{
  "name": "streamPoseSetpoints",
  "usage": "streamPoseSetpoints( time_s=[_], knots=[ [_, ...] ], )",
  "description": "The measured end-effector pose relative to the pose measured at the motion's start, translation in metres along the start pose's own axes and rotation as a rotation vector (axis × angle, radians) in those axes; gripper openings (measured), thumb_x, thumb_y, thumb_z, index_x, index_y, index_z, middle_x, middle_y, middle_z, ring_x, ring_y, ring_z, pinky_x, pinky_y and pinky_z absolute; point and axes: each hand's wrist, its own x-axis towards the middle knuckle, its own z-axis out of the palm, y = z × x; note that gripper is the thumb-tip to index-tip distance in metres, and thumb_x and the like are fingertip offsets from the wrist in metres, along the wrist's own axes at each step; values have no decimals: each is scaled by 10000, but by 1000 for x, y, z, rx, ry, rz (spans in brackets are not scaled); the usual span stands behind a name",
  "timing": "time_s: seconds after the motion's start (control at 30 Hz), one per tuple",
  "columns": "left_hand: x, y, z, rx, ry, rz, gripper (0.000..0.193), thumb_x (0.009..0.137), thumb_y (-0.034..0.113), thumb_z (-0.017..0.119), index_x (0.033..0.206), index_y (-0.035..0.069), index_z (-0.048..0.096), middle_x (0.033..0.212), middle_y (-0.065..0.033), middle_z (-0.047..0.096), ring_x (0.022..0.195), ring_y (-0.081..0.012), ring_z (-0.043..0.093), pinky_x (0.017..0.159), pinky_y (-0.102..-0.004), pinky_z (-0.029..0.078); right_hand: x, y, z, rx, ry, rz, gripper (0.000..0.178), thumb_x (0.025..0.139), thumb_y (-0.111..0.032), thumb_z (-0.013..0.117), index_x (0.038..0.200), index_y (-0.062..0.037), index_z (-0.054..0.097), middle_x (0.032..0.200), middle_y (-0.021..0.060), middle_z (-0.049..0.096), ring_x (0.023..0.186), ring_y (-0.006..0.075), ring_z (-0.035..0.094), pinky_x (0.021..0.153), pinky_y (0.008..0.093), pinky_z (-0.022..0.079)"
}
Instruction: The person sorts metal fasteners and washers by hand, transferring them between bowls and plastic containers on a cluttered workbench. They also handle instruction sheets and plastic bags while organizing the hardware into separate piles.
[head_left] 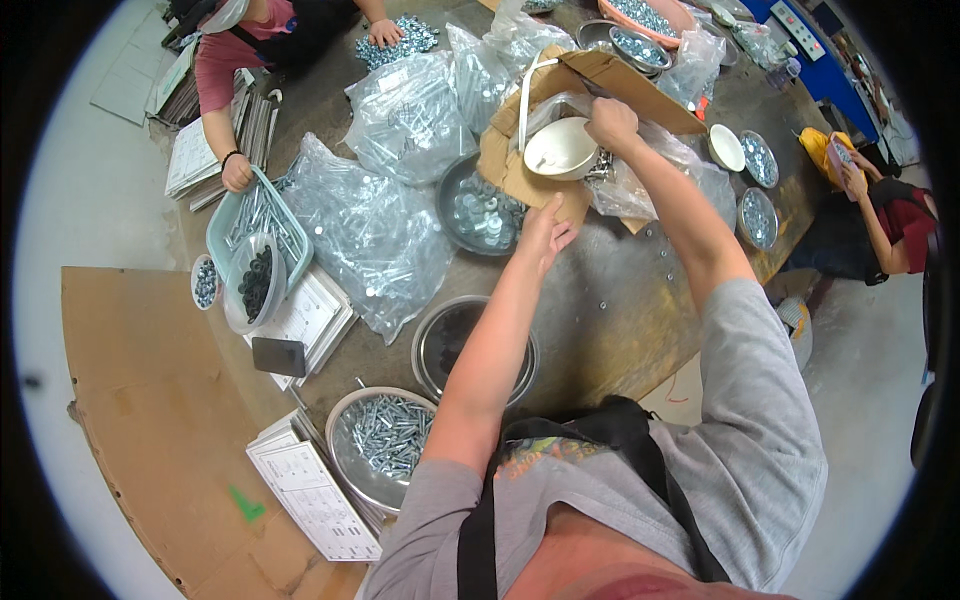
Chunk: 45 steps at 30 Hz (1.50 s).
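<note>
Head view, left hand [545,236]: fingers loosely parted at cardboard box [503,155] near edge, apparently steadying it; pinch unconfirmed.
White bowl [560,150]: sat in box opening, seemingly for support.
Right hand [612,124]: curled by bowl's rim, probably steadying; grip hidden.

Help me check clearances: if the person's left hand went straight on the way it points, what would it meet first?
The left hand would first meet the brown bent cardboard flap, which it seems to touch; the round white bowl appears next beyond, though depth is unclear.
</note>
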Motion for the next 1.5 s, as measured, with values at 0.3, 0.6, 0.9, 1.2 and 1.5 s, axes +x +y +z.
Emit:
streamPoseSetpoints(
  time_s=[0.3,0.6,0.9,1.2,1.5],
  knots=[
    [9,-8,-9,94,-30,73,565,841,411,575,1247,69,380,1223,-133,455,1076,-232,500,875,-373,413,26,-5,-64,-355,41,-275,145,741,-103,555,761,-74,695,782,114,668,740,261,661,620,367,534],
    [-77,-37,-41,306,-86,69,363,875,329,537,1114,56,519,1018,-69,584,936,-166,581,757,-309,467,-84,11,-116,-164,0,-462,197,728,-149,558,881,-32,598,774,188,607,728,344,585,662,437,454],
    [-332,-175,-182,96,356,-102,515,895,485,439,1011,9,599,924,-92,639,805,-162,605,712,-264,465,-260,10,56,361,-30,-85,290,775,-301,584,807,-17,631,733,164,642,683,335,622,639,403,474],
    [-498,-251,-335,574,1683,323,422,836,288,552,1093,-48,550,1057,-190,585,996,-310,551,872,-371,415,-333,56,151,518,-43,526,375,793,-320,558,875,43,610,706,133,631,624,223,584,608,368,474],
    [-479,-107,-336,1096,1262,733,456,803,147,561,1205,-35,443,1279,-226,411,1176,-389,393,979,-422,326,-305,-193,66,1243,-75,274,233,851,-218,557,922,-3,612,709,40,586,519,73,480,457,210,375]
  ],
)
